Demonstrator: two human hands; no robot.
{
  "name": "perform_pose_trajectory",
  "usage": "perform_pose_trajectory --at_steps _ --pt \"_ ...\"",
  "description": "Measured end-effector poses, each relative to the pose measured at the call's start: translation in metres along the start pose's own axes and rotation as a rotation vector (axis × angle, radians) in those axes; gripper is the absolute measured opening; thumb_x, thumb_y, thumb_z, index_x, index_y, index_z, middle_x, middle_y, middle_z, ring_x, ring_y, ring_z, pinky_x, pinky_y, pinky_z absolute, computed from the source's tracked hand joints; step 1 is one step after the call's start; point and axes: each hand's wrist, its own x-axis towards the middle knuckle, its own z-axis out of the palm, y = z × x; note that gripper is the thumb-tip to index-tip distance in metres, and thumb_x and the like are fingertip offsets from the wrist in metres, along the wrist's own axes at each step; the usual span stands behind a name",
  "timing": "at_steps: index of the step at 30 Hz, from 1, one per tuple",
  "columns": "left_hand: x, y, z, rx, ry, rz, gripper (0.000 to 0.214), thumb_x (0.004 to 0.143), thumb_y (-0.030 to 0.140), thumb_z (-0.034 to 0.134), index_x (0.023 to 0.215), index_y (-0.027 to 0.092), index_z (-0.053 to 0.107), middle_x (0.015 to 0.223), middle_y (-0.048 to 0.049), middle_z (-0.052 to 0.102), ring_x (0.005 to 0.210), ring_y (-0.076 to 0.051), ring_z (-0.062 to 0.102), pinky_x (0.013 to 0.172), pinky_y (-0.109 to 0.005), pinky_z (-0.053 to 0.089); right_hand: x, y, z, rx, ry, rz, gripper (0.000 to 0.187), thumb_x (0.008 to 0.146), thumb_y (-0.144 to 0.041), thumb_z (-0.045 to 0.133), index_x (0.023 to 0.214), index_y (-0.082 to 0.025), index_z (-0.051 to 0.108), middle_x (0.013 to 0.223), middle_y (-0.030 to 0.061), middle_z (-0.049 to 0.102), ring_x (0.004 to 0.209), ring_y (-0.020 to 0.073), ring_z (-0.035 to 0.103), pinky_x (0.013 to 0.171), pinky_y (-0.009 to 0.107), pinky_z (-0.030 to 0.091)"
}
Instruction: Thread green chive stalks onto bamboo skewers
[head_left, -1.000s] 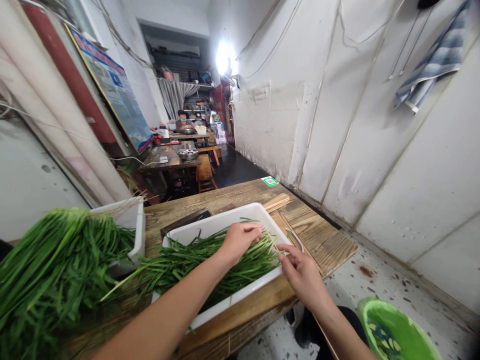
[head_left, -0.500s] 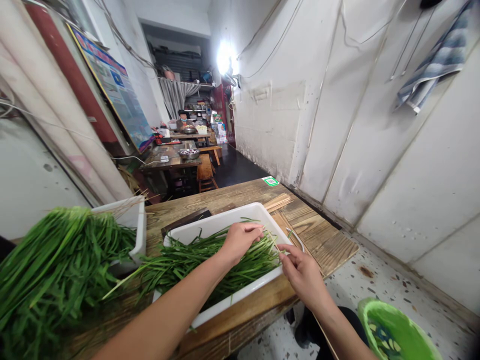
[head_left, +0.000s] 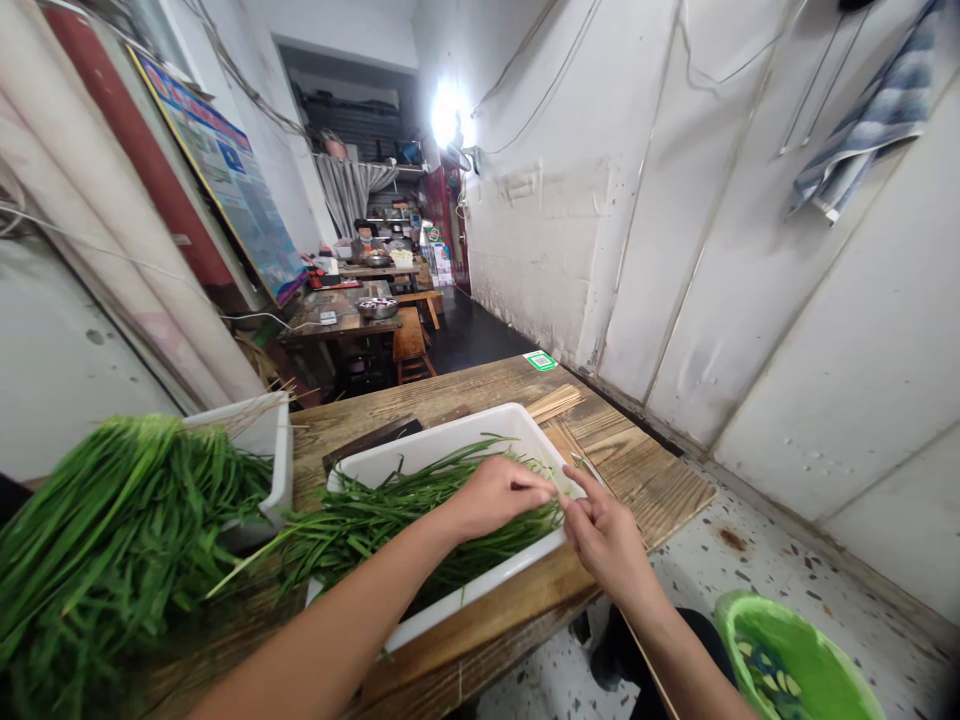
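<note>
Long garlic chives (head_left: 390, 510) fill a white plastic tub (head_left: 457, 612) in front of me. My left hand (head_left: 501, 497) reaches over the tub, thumb and fingers pinching chive stalks at their pale ends. Close against its fingertips, my right hand (head_left: 606, 530) has its fingers closed at the tub's right end, the index finger stretched forward. A thin bamboo skewer (head_left: 654, 678) runs beneath my right forearm from that hand; its tip between the fingertips is hard to make out.
Another white tub (head_left: 282, 450) heaped with chives (head_left: 112, 530) stands at left. Loose skewers (head_left: 555, 403) lie on the wooden table (head_left: 652, 480) beyond the tub. A green bin (head_left: 817, 665) stands on the floor at right. Far back, a person (head_left: 365, 243) sits at another table.
My left hand has moved right and slightly down, and its fingertips now meet my right hand. My right index finger has lifted and straightened.
</note>
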Motion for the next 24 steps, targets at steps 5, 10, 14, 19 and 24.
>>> perform_pose_trajectory --at_steps 5,10,14,19,24 --pt "0.001 -0.007 -0.024 0.196 0.184 0.007 0.026 0.076 0.029 0.057 0.093 0.021 0.074 0.094 -0.0041 0.073 0.086 -0.022 0.065 0.077 -0.028 0.046 0.002 0.005 0.001 0.068 -0.008 -0.022 0.036 0.087 -0.04 0.049 0.107 -0.011 0.057 0.049 -0.0084 0.035 0.041 0.009 0.032 0.039 0.02 0.025" --pt "0.003 -0.023 -0.045 0.371 0.415 -0.12 0.022 0.074 0.027 0.057 0.085 0.021 0.075 0.087 -0.0044 0.074 0.081 -0.022 0.064 0.075 -0.029 0.045 -0.002 0.004 0.002 0.069 0.007 -0.026 0.034 0.087 -0.04 0.049 0.105 -0.012 0.057 0.049 -0.0089 0.032 0.042 0.009 0.03 0.041 0.021 0.023" --pt "0.001 -0.02 -0.044 0.39 0.405 -0.045 0.024 0.075 0.031 0.059 0.09 0.02 0.074 0.087 -0.0048 0.071 0.077 -0.019 0.062 0.071 -0.027 0.043 -0.007 0.003 0.0 0.054 0.016 -0.014 0.035 0.087 -0.04 0.049 0.104 -0.011 0.057 0.05 -0.0083 0.033 0.043 0.0092 0.031 0.041 0.021 0.024" --pt "0.001 -0.018 -0.024 0.584 0.082 0.022 0.015 0.072 0.027 0.061 0.07 0.022 0.075 0.074 -0.0046 0.068 0.074 -0.019 0.06 0.069 -0.027 0.041 -0.012 0.005 -0.003 0.044 -0.002 -0.012 0.035 0.088 -0.039 0.049 0.108 -0.011 0.057 0.051 -0.0077 0.032 0.044 0.0096 0.032 0.042 0.022 0.024" --pt "0.002 -0.018 -0.015 0.791 0.004 -0.08 0.008 0.067 0.025 0.064 0.066 0.021 0.07 0.077 -0.0047 0.067 0.084 -0.023 0.058 0.074 -0.031 0.038 -0.014 0.008 -0.004 0.025 0.006 -0.009 0.035 0.087 -0.039 0.051 0.107 -0.011 0.058 0.051 -0.0075 0.032 0.044 0.0095 0.032 0.042 0.021 0.024"
